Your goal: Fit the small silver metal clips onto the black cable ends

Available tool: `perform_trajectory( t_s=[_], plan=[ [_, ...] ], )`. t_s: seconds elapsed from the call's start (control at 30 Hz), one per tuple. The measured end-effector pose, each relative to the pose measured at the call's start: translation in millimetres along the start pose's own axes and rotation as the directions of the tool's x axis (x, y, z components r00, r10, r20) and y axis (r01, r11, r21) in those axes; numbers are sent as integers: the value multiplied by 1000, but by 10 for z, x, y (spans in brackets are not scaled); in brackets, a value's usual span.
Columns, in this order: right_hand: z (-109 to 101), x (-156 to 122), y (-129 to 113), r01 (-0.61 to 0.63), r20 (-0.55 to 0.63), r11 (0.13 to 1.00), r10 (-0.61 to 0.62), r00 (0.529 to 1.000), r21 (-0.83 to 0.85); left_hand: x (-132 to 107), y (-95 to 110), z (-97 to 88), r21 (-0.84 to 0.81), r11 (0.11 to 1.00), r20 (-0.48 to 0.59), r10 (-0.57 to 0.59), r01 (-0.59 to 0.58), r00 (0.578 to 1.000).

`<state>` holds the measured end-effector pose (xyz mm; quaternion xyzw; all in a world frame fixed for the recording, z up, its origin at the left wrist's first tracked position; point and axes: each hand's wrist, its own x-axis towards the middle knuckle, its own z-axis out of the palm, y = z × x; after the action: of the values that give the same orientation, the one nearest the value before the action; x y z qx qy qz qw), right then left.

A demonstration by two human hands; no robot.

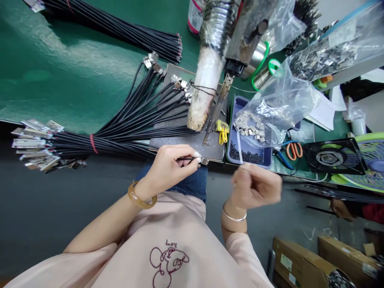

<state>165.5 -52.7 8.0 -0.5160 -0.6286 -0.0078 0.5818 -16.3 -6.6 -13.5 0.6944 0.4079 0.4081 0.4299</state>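
Observation:
My left hand [175, 164] pinches a black cable near its end, where a small metal connector [205, 161] shows just past the fingertips, at the near edge of the grey metal plate [180, 141]. This cable appears to run back into a bundle of black cables [120, 138] tied with a red band. Silvery connectors [39, 144] fan out at the bundle's left end. To the right, my right hand [256, 186] is raised in front of the blue tray [268, 158], fingers closed in a pinch. Motion blurs it, and whatever it may hold cannot be made out.
A soldering iron [220, 100] and a wrapped tube [202, 80] point down over the plate. Beside them lie a yellow clip [222, 131], solder spools [264, 78], orange-handled pliers [294, 150] and a black fan [333, 157]. Another cable bundle [126, 32] lies behind.

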Motion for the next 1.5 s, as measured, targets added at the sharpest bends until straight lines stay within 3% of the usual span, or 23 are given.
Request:
perform_trajectory(
  t_s=[0.07,0.1,0.17,0.23,0.3,0.37,0.53,0.63,0.7,0.8,0.93,1.03,1.17,1.23,1.33,1.4,1.5],
  plan=[
    [-94,61,11,24,-147,998,-33,989,-64,-29,-17,-34,-21,998,1,54,-54,999],
    [-143,105,37,-30,-150,995,14,989,-100,-34,-28,-52,-27,997,-33,75,-76,997],
    [-241,212,156,-180,-27,963,178,984,-199,-19,-57,-91,18,994,-149,110,-108,983],
    [-324,331,371,-302,119,898,354,927,-322,36,-104,-123,168,978,-250,161,-121,955],
    [-366,445,643,-273,139,847,371,918,-455,119,-169,-136,361,925,-249,216,-117,944],
    [-352,545,903,-184,166,797,334,928,-575,203,-240,-126,502,859,-161,206,-99,965],
    [-198,680,1196,-28,340,746,336,879,-665,256,-331,-90,587,795,-73,237,-151,969],
    [-174,664,1150,-35,348,738,359,866,-674,176,-306,-120,498,844,-47,255,-199,966],
    [-199,616,1062,-81,301,769,341,890,-634,113,-277,-147,425,877,-48,268,-223,962],
    [-244,504,838,-176,157,852,286,945,-493,42,-241,-176,342,895,-80,330,-285,941],
    [-236,351,453,-266,81,921,299,951,-284,11,-217,-195,258,902,-104,383,-347,918],
    [-176,272,258,-319,110,932,340,934,-173,29,-191,-216,208,927,-34,325,-312,945],
    [-48,151,153,-441,268,894,407,873,78,77,-126,-243,175,965,85,185,-198,979],
    [35,69,114,-415,300,904,371,879,98,96,-92,-238,137,983,112,109,-123,988],
    [160,-47,61,-205,238,979,199,951,0,108,-55,-201,80,996,98,37,-45,995],
    [223,-100,45,-127,214,992,128,969,-19,106,-38,-169,71,996,56,46,-50,997],
    [275,-139,59,-262,244,962,237,940,74,98,-11,-146,66,996,21,66,-67,998]
  ],
)
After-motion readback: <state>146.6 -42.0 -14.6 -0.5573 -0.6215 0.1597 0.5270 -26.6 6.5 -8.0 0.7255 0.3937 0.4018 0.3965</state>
